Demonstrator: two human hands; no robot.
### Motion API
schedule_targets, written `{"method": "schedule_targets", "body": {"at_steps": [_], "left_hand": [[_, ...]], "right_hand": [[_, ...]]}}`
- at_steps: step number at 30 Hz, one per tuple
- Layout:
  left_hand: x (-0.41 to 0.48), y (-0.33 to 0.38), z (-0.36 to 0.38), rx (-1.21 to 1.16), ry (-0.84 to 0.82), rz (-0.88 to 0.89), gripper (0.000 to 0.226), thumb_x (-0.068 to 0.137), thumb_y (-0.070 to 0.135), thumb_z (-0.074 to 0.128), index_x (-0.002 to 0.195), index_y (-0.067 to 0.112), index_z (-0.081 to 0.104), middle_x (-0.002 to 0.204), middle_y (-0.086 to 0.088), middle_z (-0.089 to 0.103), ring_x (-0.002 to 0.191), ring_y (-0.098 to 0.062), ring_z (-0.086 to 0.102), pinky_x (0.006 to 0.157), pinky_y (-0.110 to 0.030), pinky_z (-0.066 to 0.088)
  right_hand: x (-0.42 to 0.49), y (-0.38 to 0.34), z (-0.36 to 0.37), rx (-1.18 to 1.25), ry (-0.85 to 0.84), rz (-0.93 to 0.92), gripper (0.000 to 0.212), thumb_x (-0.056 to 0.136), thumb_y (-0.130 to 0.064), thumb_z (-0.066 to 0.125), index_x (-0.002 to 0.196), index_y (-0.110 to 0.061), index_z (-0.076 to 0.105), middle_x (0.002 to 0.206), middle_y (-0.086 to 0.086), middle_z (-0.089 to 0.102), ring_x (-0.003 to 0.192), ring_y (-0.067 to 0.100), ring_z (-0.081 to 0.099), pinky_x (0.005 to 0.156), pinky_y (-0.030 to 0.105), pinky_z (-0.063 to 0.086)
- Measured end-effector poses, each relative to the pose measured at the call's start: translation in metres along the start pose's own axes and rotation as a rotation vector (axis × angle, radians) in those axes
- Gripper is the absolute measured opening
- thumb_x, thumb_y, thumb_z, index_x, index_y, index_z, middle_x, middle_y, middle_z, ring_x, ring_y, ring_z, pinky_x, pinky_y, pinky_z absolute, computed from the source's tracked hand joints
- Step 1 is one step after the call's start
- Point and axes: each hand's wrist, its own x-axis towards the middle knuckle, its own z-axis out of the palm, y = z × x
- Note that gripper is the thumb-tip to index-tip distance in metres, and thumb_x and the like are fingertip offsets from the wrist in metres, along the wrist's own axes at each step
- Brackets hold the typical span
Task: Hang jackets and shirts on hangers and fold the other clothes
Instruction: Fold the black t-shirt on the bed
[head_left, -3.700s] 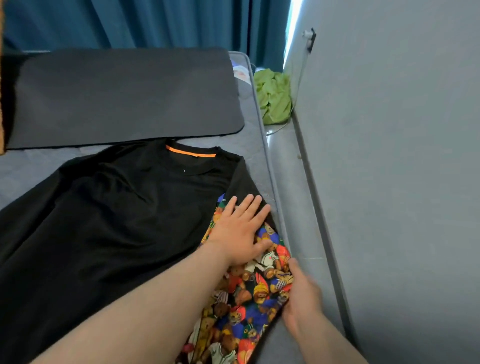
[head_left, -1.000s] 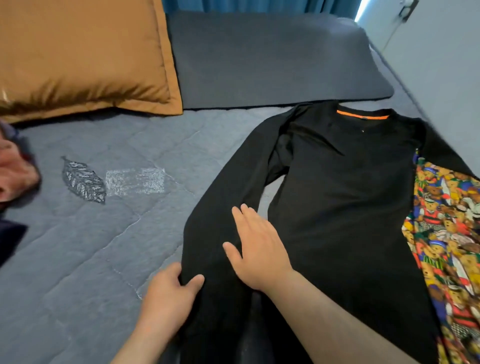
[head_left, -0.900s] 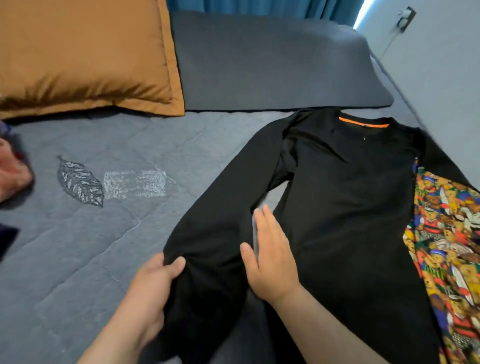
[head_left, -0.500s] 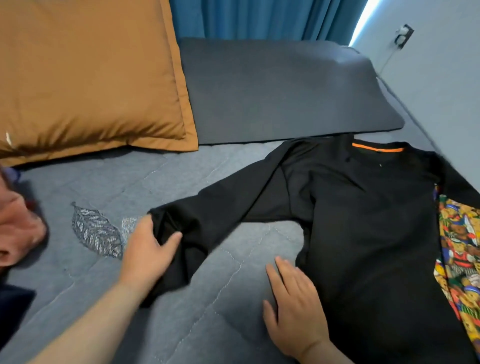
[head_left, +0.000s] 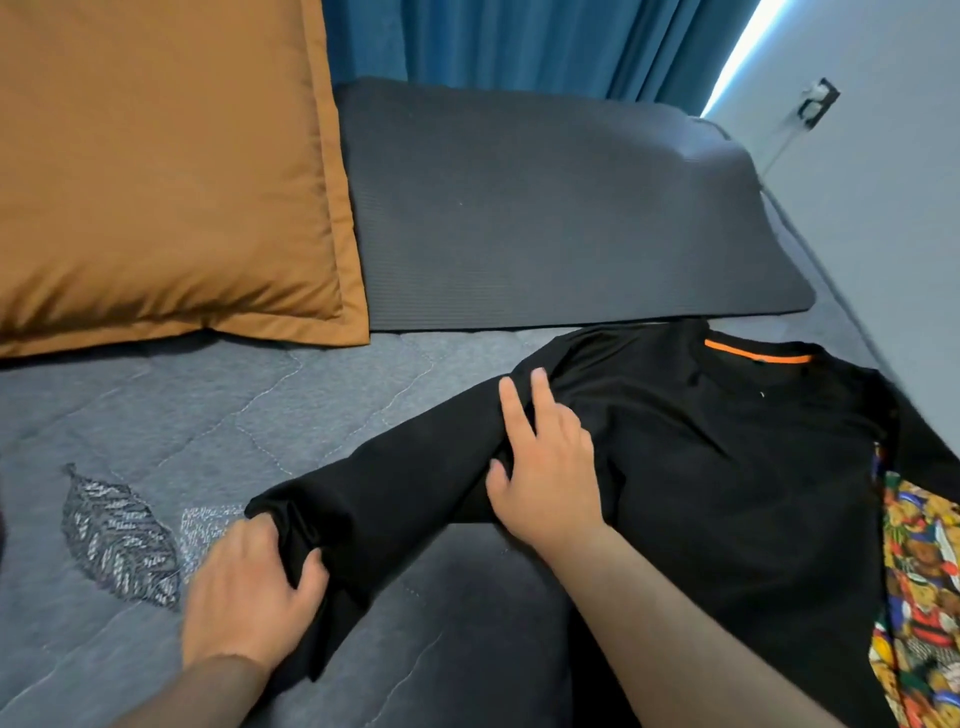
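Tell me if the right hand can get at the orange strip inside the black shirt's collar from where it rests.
Probably yes: the right hand rests on the black long-sleeved shirt, and only flat fabric lies between it and the orange collar strip.

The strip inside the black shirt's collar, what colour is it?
Orange: the strip shows in the head view.

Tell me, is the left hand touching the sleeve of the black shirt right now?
Touching. The head view shows the left hand pinching the cuff end of the black shirt's sleeve, thumb and fingers curled round the fabric.
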Motion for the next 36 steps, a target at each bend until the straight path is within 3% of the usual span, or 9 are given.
{"method": "schedule_targets", "body": {"at_steps": [5,9,16,21,24,26,29,33,36], "left_hand": [[0.004,-0.001,-0.001,0.008,-0.032,0.028,0.036,0.067,0.035,0.068,0.072,0.010,0.044,0.069,-0.014,0.049,0.066,-0.040,0.057,0.057,-0.044,0.047],[0.005,-0.004,0.004,0.019,-0.031,0.058,0.047,0.065,0.051,0.042,0.074,0.005,0.049,0.070,-0.015,0.050,0.064,-0.039,0.058,0.054,-0.042,0.048],[0.006,-0.002,0.005,0.015,-0.076,0.030,0.054,0.061,0.050,0.043,0.077,0.000,0.054,0.067,-0.016,0.050,0.056,-0.036,0.057,0.049,-0.039,0.046],[-0.001,-0.004,-0.007,-0.056,-0.083,0.053,0.042,0.070,0.046,0.045,0.079,0.005,0.051,0.070,-0.012,0.050,0.062,-0.035,0.056,0.055,-0.040,0.048],[-0.001,-0.004,-0.026,-0.392,-0.004,-0.120,0.027,0.082,0.023,0.065,0.101,0.006,0.056,0.085,-0.008,0.057,0.081,-0.037,0.061,0.074,-0.043,0.049],[0.007,-0.005,-0.043,-0.771,-0.016,-0.369,0.047,0.084,0.000,0.065,0.125,0.017,0.049,0.100,-0.003,0.059,0.096,-0.030,0.061,0.092,-0.039,0.047],[0.028,-0.025,-0.070,-1.297,-0.187,-0.689,0.051,0.087,-0.019,0.042,0.123,0.015,0.054,0.117,-0.009,0.062,0.101,-0.026,0.060,0.079,-0.026,0.054],[0.059,-0.058,-0.116,-1.581,-0.523,-0.814,0.036,0.088,-0.003,0.037,0.116,0.006,0.057,0.101,-0.019,0.066,0.079,-0.034,0.061,0.053,-0.037,0.058],[0.085,-0.075,-0.124,-1.515,-0.375,-0.796,0.028,0.101,0.021,0.030,0.112,0.019,0.056,0.097,-0.014,0.063,0.087,-0.034,0.058,0.085,-0.049,0.048]], "right_hand": [[0.009,0.008,0.026,-0.021,-0.245,0.016,0.074,0.083,-0.049,0.027,0.153,-0.033,0.012,0.163,0.005,0.004,0.139,0.026,0.023,0.114,0.043,0.020],[0.008,0.005,0.031,-0.015,-0.189,0.057,0.074,0.080,-0.048,0.033,0.151,-0.032,0.021,0.161,0.006,0.017,0.133,0.026,0.035,0.112,0.043,0.026],[0.009,0.005,0.037,-0.057,-0.145,0.098,0.076,0.072,-0.048,0.039,0.145,-0.029,0.035,0.153,0.010,0.036,0.122,0.027,0.049,0.102,0.045,0.041],[-0.005,-0.021,0.021,0.081,-0.212,0.217,0.087,0.076,-0.033,0.056,0.153,-0.026,0.016,0.159,0.009,0.012,0.140,0.027,0.024,0.118,0.036,0.014],[-0.035,-0.069,0.008,0.277,-0.173,0.225,0.092,0.070,-0.013,0.063,0.151,-0.032,0.023,0.144,0.000,0.028,0.129,0.019,0.035,0.112,0.025,0.026],[-0.044,-0.096,0.002,0.423,-0.181,0.185,0.086,0.073,-0.005,0.062,0.147,-0.039,0.033,0.136,-0.007,0.029,0.117,0.009,0.044,0.096,0.013,0.037],[-0.016,-0.126,-0.011,0.567,-0.072,0.145,0.046,0.079,-0.006,0.063,0.118,-0.028,0.066,0.135,-0.012,0.037,0.111,-0.003,0.045,0.091,0.005,0.036],[0.068,-0.172,-0.021,0.614,-0.004,0.092,0.019,0.089,-0.025,0.065,0.105,-0.018,0.069,0.126,-0.005,0.046,0.106,0.009,0.054,0.095,0.030,0.047],[0.113,-0.194,-0.013,0.577,-0.367,0.075,0.051,0.094,-0.040,0.057,0.141,-0.029,0.043,0.160,0.001,0.011,0.133,0.025,0.042,0.107,0.037,0.040]]}}
